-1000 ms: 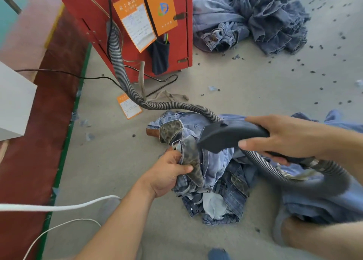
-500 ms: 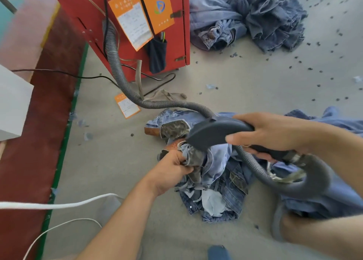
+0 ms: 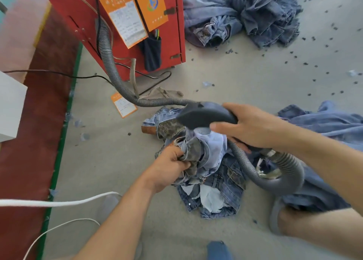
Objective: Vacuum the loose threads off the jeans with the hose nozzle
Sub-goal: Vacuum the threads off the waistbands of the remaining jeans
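A crumpled pair of blue jeans lies on the grey floor in front of me, its pocket linings turned out. My left hand grips a bunched fold of the jeans near the waistband and lifts it. My right hand holds the dark grey hose nozzle, whose mouth sits just above the lifted fabric. The grey ribbed hose runs from the nozzle in a loop under my right wrist and back to the red machine.
A red cabinet with orange tags stands at the back left. Heaps of jeans lie at the back right and at my right. Thread scraps dot the floor. White cords cross the lower left beside a red floor strip.
The nozzle has moved left and down toward the fabric that my left hand lifts. My left hand has shifted its grip slightly higher on the bunched jeans.
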Available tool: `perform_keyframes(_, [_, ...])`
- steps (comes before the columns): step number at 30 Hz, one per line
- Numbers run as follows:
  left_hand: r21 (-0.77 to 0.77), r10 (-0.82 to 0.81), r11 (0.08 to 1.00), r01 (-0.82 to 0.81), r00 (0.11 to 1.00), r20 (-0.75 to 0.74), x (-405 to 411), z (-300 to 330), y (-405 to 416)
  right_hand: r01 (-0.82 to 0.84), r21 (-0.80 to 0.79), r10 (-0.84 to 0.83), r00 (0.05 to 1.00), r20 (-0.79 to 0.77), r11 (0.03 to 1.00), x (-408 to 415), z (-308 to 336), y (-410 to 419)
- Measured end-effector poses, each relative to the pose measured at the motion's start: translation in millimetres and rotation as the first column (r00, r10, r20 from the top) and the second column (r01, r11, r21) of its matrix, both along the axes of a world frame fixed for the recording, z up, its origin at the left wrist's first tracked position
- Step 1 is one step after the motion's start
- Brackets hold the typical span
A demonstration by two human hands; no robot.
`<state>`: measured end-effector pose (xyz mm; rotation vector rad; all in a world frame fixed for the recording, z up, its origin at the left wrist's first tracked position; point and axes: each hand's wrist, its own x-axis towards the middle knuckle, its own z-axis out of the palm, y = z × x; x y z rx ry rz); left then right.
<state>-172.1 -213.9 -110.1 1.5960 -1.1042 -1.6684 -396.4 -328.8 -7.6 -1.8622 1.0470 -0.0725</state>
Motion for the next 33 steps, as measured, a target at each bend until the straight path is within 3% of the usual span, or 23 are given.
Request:
perform_keyframes(3, [0.034,0.140,0.990,-0.136,0.979,-0.148,7.0,1.8,-2.9,0.096,-0.061,-0.095,0.995,0.014,0.994,-14.0,9.3,-7.2])
perform_keyframes(8, [0.117,0.254,0.967,-0.227,0.906,-0.339,13.6,2.1,-4.7,-0.086,0.032,0.089,0.988,-0.128,0.996,-23.9,15.7,0.3])
perform_keyframes(12, [0.188,0.258,0.964,-0.188,0.834,-0.487,8.9,5.6,-1.1,0.086,-0.091,-0.092,0.994,-0.054,0.992,-1.0,-4.1,2.4])
perform_keyframes(15, [0.243,0.309,0.950,-0.197,0.721,-0.621,8.6,12.1,-4.5,0.156,-0.077,-0.156,0.988,0.001,0.985,-11.6,1.6,-3.4])
perform_keyframes(19, [0.300,0.467,0.881,-0.365,0.580,-0.668,18.6,9.9,-12.2,0.003,-0.061,-0.006,0.999,-0.045,0.998,-38.1,5.8,4.9])
perform_keyframes(22, [0.294,0.472,0.876,-0.384,0.553,-0.687,19.2,8.7,-12.2,-0.085,-0.062,0.078,0.991,-0.111,0.994,-27.7,0.1,15.8])
perform_keyframes(24, [0.294,0.484,0.866,-0.406,0.530,-0.696,19.7,7.2,-10.8,-0.116,-0.169,0.088,0.982,-0.169,0.979,-15.2,-10.5,17.8])
perform_keyframes(29, [0.313,0.536,0.827,-0.466,0.490,-0.687,29.1,8.2,-12.8,0.014,-0.347,-0.071,0.986,-0.152,0.938,-6.4,-24.4,22.0])
perform_keyframes(31, [0.328,0.547,0.824,-0.462,0.496,-0.674,27.8,9.9,-15.2,0.083,-0.344,-0.127,0.986,-0.109,0.935,-15.9,-22.7,22.9])
perform_keyframes(33, [0.325,0.544,0.826,-0.460,0.500,-0.674,25.4,9.4,-16.2,0.044,-0.279,-0.077,0.991,-0.111,0.959,-22.4,-13.9,24.5])
